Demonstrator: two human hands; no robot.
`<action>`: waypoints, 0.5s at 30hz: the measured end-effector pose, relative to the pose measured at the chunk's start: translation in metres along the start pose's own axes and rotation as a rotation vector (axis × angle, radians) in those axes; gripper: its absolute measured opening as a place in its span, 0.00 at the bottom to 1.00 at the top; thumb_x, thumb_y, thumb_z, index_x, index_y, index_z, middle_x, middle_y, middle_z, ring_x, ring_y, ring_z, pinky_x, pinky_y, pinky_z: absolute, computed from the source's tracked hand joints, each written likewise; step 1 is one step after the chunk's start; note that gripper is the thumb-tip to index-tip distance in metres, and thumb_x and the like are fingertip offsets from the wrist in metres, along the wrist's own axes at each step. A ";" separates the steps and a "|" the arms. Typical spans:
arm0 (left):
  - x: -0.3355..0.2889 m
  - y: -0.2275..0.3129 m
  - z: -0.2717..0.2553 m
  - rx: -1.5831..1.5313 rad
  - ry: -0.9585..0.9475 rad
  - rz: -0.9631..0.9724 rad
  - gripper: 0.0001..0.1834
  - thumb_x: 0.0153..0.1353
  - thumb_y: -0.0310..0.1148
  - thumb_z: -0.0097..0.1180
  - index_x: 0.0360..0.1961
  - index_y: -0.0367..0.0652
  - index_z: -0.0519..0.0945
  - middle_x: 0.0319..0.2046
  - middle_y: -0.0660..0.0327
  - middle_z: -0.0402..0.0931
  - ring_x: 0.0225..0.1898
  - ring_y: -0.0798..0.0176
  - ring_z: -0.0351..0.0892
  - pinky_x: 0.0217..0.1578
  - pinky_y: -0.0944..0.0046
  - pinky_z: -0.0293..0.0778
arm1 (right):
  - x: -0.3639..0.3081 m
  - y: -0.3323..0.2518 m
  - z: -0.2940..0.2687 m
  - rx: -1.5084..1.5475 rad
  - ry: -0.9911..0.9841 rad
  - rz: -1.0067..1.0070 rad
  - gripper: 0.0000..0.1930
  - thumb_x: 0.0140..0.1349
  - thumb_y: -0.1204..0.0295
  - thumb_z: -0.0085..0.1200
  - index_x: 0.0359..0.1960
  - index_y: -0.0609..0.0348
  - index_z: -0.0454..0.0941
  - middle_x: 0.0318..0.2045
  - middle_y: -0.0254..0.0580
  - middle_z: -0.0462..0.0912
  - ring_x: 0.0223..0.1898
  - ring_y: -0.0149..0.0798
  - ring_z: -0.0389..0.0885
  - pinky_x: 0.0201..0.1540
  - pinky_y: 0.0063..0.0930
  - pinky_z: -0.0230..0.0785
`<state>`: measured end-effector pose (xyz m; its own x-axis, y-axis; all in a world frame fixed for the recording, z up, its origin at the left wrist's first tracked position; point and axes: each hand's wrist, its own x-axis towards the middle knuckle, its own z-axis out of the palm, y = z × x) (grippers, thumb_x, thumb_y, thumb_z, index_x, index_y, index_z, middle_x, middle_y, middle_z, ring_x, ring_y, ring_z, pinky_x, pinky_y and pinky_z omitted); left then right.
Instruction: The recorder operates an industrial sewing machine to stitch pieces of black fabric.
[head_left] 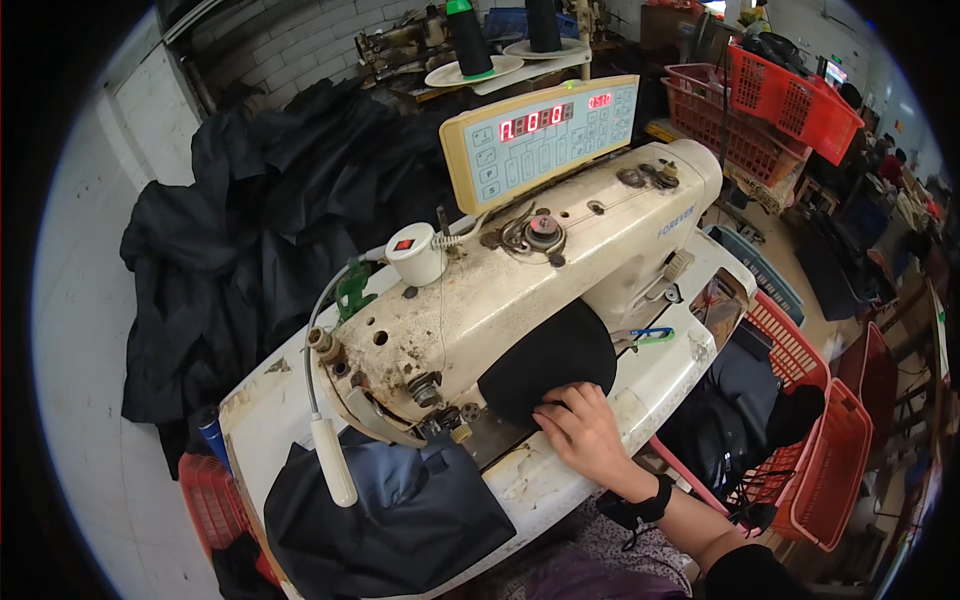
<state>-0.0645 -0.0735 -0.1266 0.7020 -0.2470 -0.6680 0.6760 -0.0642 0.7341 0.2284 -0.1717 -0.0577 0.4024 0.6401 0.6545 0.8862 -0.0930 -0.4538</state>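
A worn cream sewing machine (480, 290) stands across a white table. Under its arm, right of the needle area, lies a rounded black fabric piece (555, 365). My right hand (582, 432) is closed at the near edge of this piece, its fingers bent and bunched together on the cloth; a black band circles the wrist. My left hand does not show. Left of the needle area, a dark, shiny fabric panel (390, 520) spreads over the table's front and hangs past the edge. The machine head hides the needle and presser foot.
A control panel (545, 135) with red digits stands behind the machine. A white-handled lamp (332, 462) hangs at its left end. Dark cloth (270, 220) is heaped behind. Scissors or snips with a blue-green clip (650, 336) lie right. Red baskets (825, 470) flank the table.
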 end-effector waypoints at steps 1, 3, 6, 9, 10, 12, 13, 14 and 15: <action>0.009 0.000 -0.006 0.026 0.014 0.018 0.18 0.67 0.39 0.57 0.56 0.46 0.79 0.58 0.55 0.76 0.63 0.59 0.71 0.63 0.29 0.50 | 0.001 0.000 -0.002 -0.006 0.008 0.001 0.07 0.52 0.76 0.64 0.34 0.61 0.82 0.38 0.40 0.79 0.41 0.46 0.75 0.46 0.38 0.66; 0.024 -0.001 -0.021 0.075 0.045 0.052 0.18 0.67 0.39 0.58 0.55 0.46 0.79 0.58 0.55 0.76 0.62 0.58 0.71 0.63 0.30 0.51 | 0.001 0.000 -0.002 0.020 0.016 -0.021 0.07 0.52 0.77 0.64 0.34 0.61 0.82 0.37 0.41 0.80 0.41 0.46 0.75 0.47 0.38 0.66; 0.049 -0.002 -0.038 0.139 0.089 0.106 0.18 0.67 0.39 0.58 0.55 0.46 0.79 0.57 0.55 0.76 0.61 0.57 0.72 0.62 0.31 0.52 | 0.000 0.000 0.001 -0.014 0.110 0.033 0.07 0.52 0.79 0.63 0.34 0.61 0.82 0.36 0.41 0.80 0.40 0.45 0.75 0.47 0.38 0.65; 0.073 -0.002 -0.048 0.187 0.136 0.160 0.17 0.66 0.39 0.58 0.54 0.45 0.79 0.56 0.54 0.77 0.60 0.55 0.72 0.61 0.33 0.54 | -0.003 0.003 0.004 -0.008 0.129 0.110 0.08 0.52 0.79 0.63 0.35 0.61 0.82 0.37 0.40 0.80 0.41 0.45 0.74 0.49 0.37 0.64; 0.081 -0.002 -0.049 0.201 0.154 0.177 0.17 0.66 0.39 0.58 0.54 0.45 0.79 0.55 0.54 0.77 0.60 0.55 0.73 0.61 0.33 0.55 | -0.003 0.003 0.003 -0.008 0.127 0.109 0.08 0.52 0.79 0.63 0.35 0.61 0.82 0.37 0.40 0.80 0.41 0.45 0.74 0.49 0.37 0.64; 0.094 -0.002 -0.053 0.230 0.187 0.208 0.17 0.66 0.39 0.58 0.53 0.45 0.80 0.55 0.54 0.77 0.59 0.54 0.73 0.61 0.35 0.56 | -0.003 0.003 0.003 -0.003 0.119 0.123 0.08 0.52 0.79 0.62 0.35 0.62 0.81 0.36 0.40 0.80 0.41 0.44 0.74 0.48 0.38 0.64; 0.100 -0.002 -0.054 0.245 0.204 0.224 0.17 0.66 0.39 0.58 0.53 0.45 0.80 0.55 0.53 0.77 0.59 0.54 0.73 0.60 0.35 0.56 | -0.003 0.003 0.002 -0.002 0.117 0.124 0.08 0.52 0.79 0.62 0.35 0.62 0.81 0.36 0.40 0.80 0.41 0.44 0.74 0.48 0.38 0.64; 0.106 -0.003 -0.053 0.256 0.223 0.236 0.17 0.66 0.39 0.58 0.53 0.44 0.80 0.54 0.53 0.77 0.59 0.53 0.73 0.60 0.36 0.57 | -0.003 0.004 0.002 -0.005 0.114 0.111 0.08 0.52 0.79 0.63 0.35 0.62 0.81 0.36 0.40 0.80 0.41 0.45 0.74 0.48 0.38 0.64; 0.111 -0.003 -0.052 0.267 0.241 0.249 0.17 0.66 0.39 0.58 0.52 0.44 0.80 0.54 0.53 0.77 0.58 0.53 0.74 0.60 0.36 0.57 | -0.003 0.004 0.001 -0.007 0.111 0.098 0.08 0.51 0.79 0.63 0.35 0.62 0.81 0.37 0.40 0.80 0.42 0.45 0.74 0.48 0.38 0.63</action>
<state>0.0232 -0.0509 -0.2096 0.8898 -0.0558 -0.4530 0.4203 -0.2866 0.8609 0.2303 -0.1734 -0.0622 0.5097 0.5392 0.6705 0.8429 -0.1568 -0.5147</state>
